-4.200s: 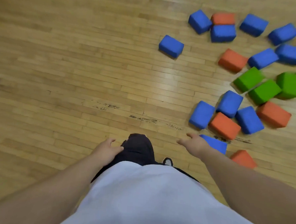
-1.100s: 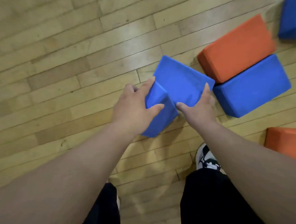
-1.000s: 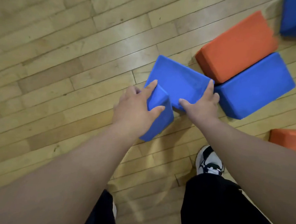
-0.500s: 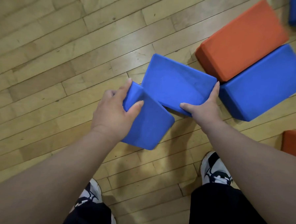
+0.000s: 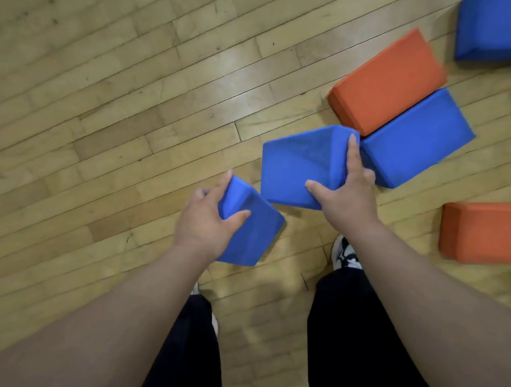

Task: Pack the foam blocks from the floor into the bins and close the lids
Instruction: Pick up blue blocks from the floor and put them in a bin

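- The left hand (image 5: 208,223) grips the lower blue block (image 5: 250,231). Its fingers (image 5: 222,185) are curled over the block's far end, and the thumb presses on the near side.
- This block is tilted. It sits just below the middle of the frame, above the left leg.
- The right hand (image 5: 344,195) grips the middle blue block (image 5: 297,166). One of its fingers (image 5: 352,152) lies straight along the block's right edge, and the thumb hooks round the bottom corner.
- This block is tilted too, with one corner up. It is just right of the middle of the frame.
- The two held blocks are close together but do not touch.
- Both arms reach forward and down from the bottom of the frame.
- A floor blue block (image 5: 417,139) lies just beside the right hand, and an orange block (image 5: 387,82) touches its far side.
- Another blue block (image 5: 496,28) is at the upper right, and a second orange block (image 5: 483,232) is at the right edge.
- They all lie on the wooden floor (image 5: 104,111).
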The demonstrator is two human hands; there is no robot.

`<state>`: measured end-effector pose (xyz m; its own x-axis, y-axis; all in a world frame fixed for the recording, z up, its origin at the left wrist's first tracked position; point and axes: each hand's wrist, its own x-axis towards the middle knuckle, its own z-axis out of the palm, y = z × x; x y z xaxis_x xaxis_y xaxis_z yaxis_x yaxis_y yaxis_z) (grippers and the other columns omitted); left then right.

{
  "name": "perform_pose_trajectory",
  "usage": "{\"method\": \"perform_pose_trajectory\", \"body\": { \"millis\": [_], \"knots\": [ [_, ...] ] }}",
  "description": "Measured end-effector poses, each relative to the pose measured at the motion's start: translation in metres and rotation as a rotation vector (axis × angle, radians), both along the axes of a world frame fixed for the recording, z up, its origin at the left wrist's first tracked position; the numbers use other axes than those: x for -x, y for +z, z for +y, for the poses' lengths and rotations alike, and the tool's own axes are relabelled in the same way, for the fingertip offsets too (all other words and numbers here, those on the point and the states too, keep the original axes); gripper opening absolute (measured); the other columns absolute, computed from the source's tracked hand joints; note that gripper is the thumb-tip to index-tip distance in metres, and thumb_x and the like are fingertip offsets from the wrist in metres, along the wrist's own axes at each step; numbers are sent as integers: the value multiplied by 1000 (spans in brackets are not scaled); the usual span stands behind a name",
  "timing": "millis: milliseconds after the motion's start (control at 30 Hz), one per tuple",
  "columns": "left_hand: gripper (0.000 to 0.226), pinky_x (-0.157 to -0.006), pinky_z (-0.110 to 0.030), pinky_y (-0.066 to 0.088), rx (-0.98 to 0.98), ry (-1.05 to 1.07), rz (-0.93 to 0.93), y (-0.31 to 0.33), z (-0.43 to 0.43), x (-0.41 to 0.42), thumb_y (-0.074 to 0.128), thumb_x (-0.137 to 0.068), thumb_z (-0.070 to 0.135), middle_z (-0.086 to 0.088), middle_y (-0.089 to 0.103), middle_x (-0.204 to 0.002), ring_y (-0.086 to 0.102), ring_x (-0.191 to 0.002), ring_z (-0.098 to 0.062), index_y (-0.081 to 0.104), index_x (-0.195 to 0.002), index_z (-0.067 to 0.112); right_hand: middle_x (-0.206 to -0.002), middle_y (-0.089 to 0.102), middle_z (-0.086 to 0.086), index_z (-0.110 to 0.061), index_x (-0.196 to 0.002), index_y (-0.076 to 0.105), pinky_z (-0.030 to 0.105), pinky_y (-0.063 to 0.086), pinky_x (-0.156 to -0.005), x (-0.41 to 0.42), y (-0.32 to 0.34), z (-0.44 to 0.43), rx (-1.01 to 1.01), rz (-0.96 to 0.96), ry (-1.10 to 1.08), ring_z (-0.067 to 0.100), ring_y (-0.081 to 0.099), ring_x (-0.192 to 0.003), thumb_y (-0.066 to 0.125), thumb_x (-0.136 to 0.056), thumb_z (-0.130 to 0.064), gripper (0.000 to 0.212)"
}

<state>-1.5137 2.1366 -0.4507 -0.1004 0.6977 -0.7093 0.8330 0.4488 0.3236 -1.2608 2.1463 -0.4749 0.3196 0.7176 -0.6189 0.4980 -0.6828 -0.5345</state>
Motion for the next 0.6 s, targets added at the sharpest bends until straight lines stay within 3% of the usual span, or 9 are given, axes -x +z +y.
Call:
{"method": "perform_pose_trajectory", "body": {
  "millis": [67,200,367,500,600],
  "knots": [
    [79,-83,-28,42,46,-27,22,57,-9,-2,65,-88,58,17,38,-118,49,-113,-11,18,-151,62,-127,34,3,-51,-157,0,25,33,-101,-10,56,-26,41,-1,-6,12,38,-107,77,-81,-46,109],
    [80,-86,-28,43,80,-93,37,193,-18,-24,65,-88,59,18,37,-117,49,-114,-10,17,-152,61,-140,33,6,-48,-158,5,27,34,-97,-35,190,-65,105,-23,-56,23,47,-124,73,-84,-45,101],
    [79,-84,-33,46,56,-214,37,350,-15,-64,63,-89,60,12,39,-122,52,-103,-13,19,-153,57,-139,36,7,-49,-158,7,38,39,-109,-76,343,-93,28,-15,-65,26,45,-125,69,-84,-42,96],
    [79,-88,-32,43,-52,-229,24,433,2,-104,65,-88,60,12,36,-123,46,-108,-11,23,-155,54,-141,34,4,-49,-158,8,29,34,-100,-120,421,-95,-34,-55,-59,22,43,-125,69,-86,-40,96],
    [79,-90,-35,45,-112,-290,18,469,11,-133,64,-89,59,8,41,-128,50,-114,-15,22,-155,52,-137,35,5,-48,-159,8,36,39,-105,-146,453,-96,-51,-91,-12,26,41,-127,68,-86,-40,95]
  ]
}}
